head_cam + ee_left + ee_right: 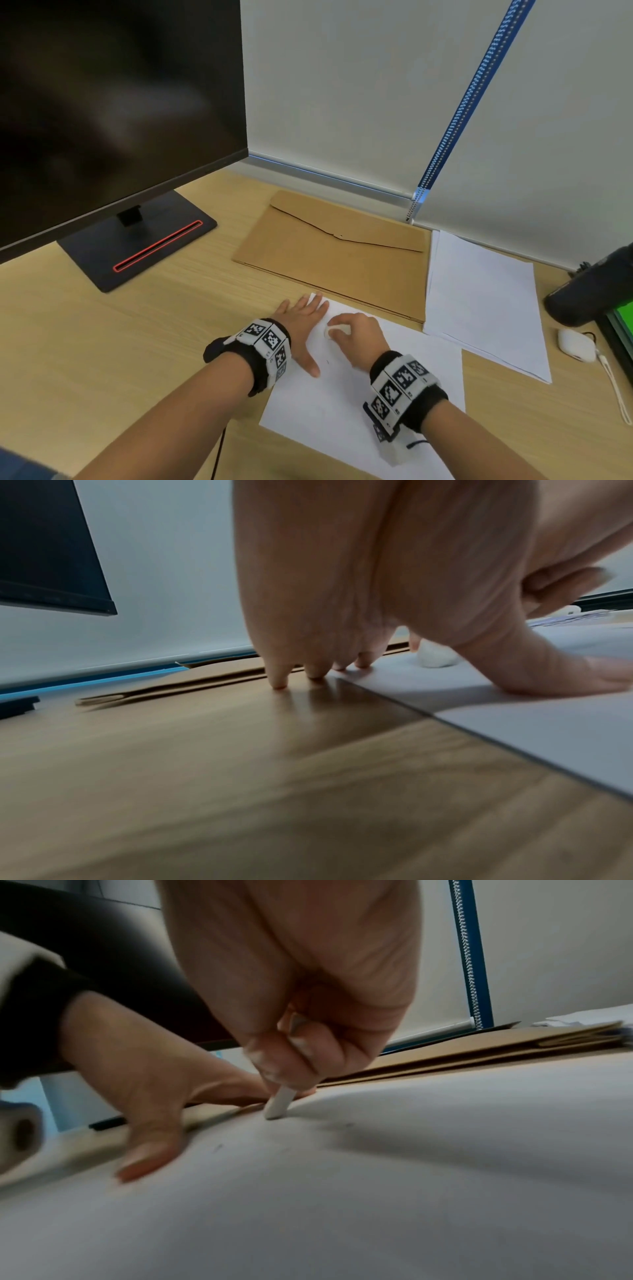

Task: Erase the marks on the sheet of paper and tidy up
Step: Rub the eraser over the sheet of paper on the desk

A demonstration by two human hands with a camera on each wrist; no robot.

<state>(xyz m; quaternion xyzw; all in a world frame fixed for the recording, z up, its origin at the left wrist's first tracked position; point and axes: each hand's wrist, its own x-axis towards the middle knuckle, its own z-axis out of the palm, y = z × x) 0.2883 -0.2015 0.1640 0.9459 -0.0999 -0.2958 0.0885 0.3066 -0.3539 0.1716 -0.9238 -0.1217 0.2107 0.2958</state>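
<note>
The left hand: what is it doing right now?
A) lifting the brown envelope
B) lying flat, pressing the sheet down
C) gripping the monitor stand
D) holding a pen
B: the left hand lies spread on the sheet's corner while the right hand rubs the eraser on it.

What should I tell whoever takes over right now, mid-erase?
Left hand: flat, pressing the sheet down at its far left corner.
Right hand: grip pinches the white eraser, tip on the sheet near that corner.
Done: unclear how much.
Left: small dark marks remain near the left thumb; erase them, then tidy up. Envelope and paper stack lie beyond.
</note>
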